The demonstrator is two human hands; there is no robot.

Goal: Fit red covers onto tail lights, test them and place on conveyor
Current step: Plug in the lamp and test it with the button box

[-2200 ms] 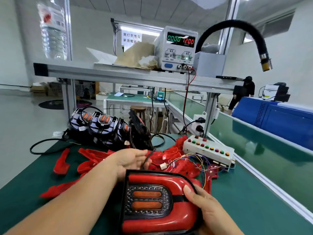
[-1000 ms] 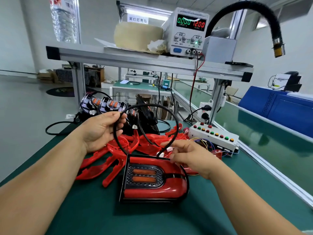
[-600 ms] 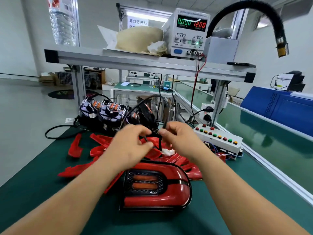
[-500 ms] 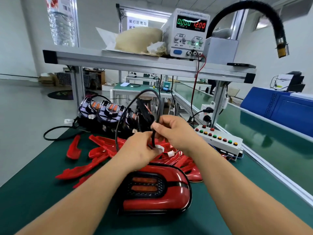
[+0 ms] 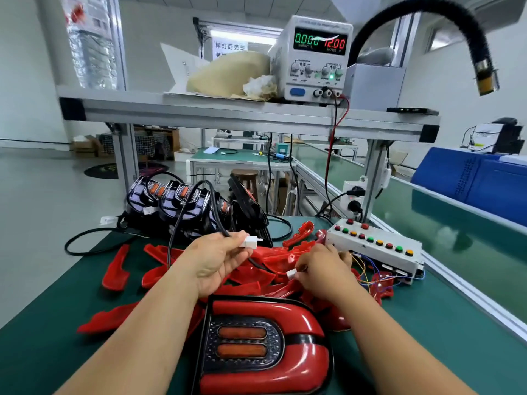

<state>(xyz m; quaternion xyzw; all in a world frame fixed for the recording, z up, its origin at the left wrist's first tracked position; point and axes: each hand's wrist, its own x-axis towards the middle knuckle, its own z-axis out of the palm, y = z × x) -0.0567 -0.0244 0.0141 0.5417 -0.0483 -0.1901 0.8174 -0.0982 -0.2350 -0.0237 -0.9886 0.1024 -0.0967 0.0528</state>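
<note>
A tail light [image 5: 265, 346] with its red cover fitted lies flat on the green mat in front of me. Its black cable [image 5: 182, 212] loops up to a white plug [image 5: 251, 241] that my left hand [image 5: 216, 260] pinches above the pile. My right hand [image 5: 322, 269] pinches a second white connector [image 5: 291, 273] on coloured wires leading to the test box [image 5: 373, 249]. The two connectors are apart. Loose red covers [image 5: 159, 255] lie scattered beneath both hands. Uncovered black tail lights [image 5: 182, 203] are stacked behind.
A power supply [image 5: 313, 58] reading 0.00 and 12.00 stands on the aluminium shelf [image 5: 228, 112] overhead. The green conveyor [image 5: 456, 246] runs along the right. A black hose [image 5: 422, 27] arcs over it, and blue bins [image 5: 479, 181] stand beyond.
My hands have moved apart: the left keeps the cable's white plug raised, while the right has dropped to the wires by the test box and picked up a second connector.
</note>
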